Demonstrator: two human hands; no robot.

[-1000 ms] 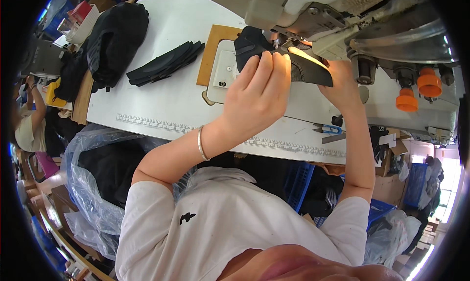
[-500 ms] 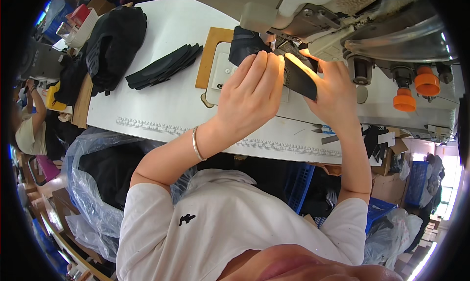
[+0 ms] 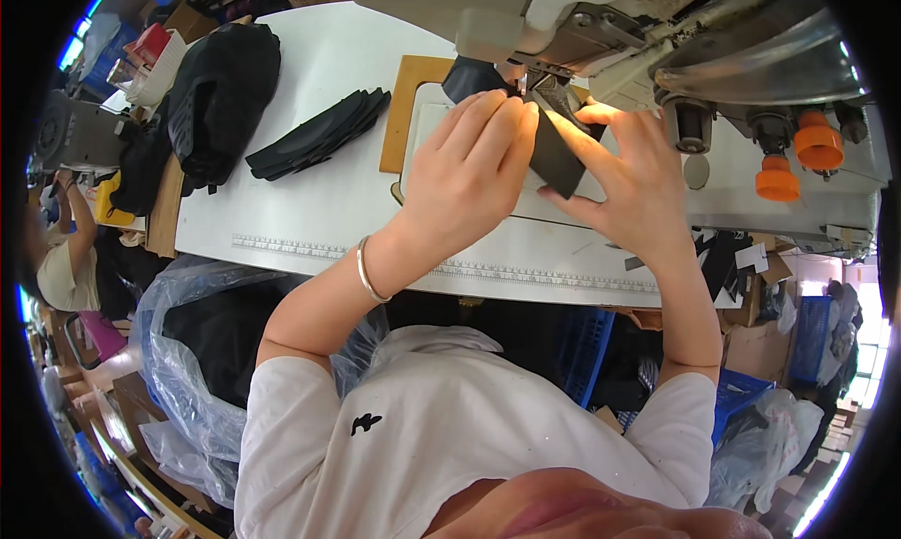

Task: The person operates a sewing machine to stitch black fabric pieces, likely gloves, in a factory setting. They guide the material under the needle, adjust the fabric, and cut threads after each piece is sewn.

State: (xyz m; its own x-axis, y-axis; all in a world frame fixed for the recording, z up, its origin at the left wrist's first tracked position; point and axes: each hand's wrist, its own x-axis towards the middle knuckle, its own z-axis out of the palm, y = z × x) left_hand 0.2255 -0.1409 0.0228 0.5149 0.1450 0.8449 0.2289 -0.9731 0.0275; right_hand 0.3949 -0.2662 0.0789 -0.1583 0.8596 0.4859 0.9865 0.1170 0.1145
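A black fabric piece (image 3: 556,159) slants down from the lit needle area (image 3: 522,84) of a sewing machine (image 3: 441,8). My left hand (image 3: 474,159) presses its bunched fingertips onto the fabric right in front of the needle. On the other side, my right hand (image 3: 643,177) takes the piece's edge between thumb and forefinger, the thumb at its lower corner. More black material (image 3: 472,77) shows behind my left fingers. My left fingertips hide part of where the fabric meets the needle.
A fanned stack of black fabric pieces (image 3: 319,133) and a black bag-like item (image 3: 225,98) lie left on the white table (image 3: 310,55). A ruler strip (image 3: 526,274) runs along its front edge. Orange knobs (image 3: 818,141) hang at right. Another person's arm (image 3: 80,215) shows far left.
The black fabric piece now points more steeply toward me. My right thumb has slid down to its lower corner. My left hand stays at the needle, and the whole view has shifted slightly.
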